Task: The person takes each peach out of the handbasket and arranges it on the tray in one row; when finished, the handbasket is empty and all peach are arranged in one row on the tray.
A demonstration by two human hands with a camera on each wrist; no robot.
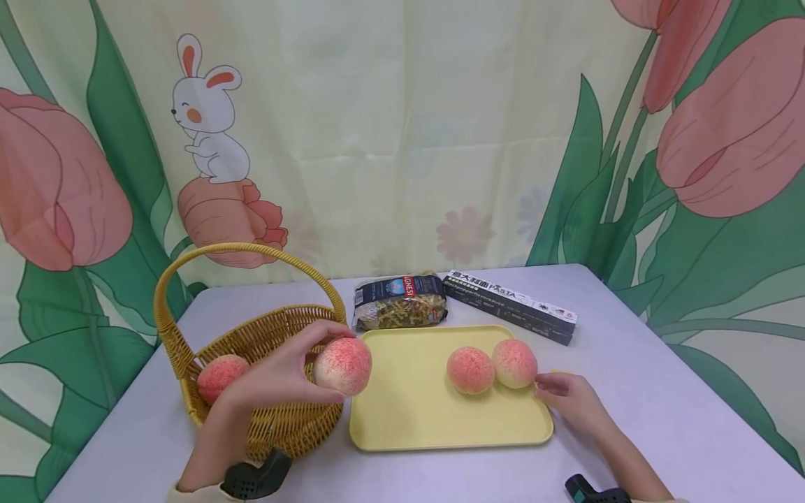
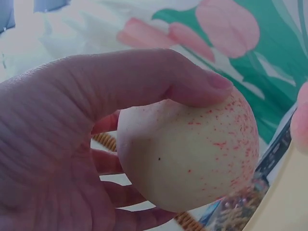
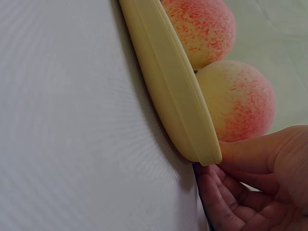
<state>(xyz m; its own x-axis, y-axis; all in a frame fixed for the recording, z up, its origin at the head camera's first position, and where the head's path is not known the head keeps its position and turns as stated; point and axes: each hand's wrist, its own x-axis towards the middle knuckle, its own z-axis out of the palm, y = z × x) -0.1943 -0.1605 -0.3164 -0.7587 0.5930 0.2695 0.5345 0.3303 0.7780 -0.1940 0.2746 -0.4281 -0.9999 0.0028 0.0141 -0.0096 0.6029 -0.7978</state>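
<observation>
My left hand [image 1: 289, 370] holds a pink and cream peach [image 1: 343, 367] above the gap between the wicker basket [image 1: 295, 433] and the yellow tray [image 1: 402, 419]. In the left wrist view the thumb lies across the top of this peach [image 2: 192, 154], with the other fingers curled behind it. My right hand [image 1: 572, 402] pinches the tray's right rim, thumb on top and fingers beneath, as the right wrist view shows at the tray edge [image 3: 178, 96]. Two peaches sit side by side on the tray, one redder [image 1: 470, 370] and one paler [image 1: 514, 363] close to my right thumb.
Inside the basket's left side lies another peach [image 1: 220, 376], partly hidden by my left wrist. The basket's tall handle [image 1: 251, 248] arches over it. Behind the tray are a bag of pasta [image 1: 402, 304] and a long dark pasta box [image 1: 509, 306]. A printed curtain [image 1: 390, 140] hangs behind the table.
</observation>
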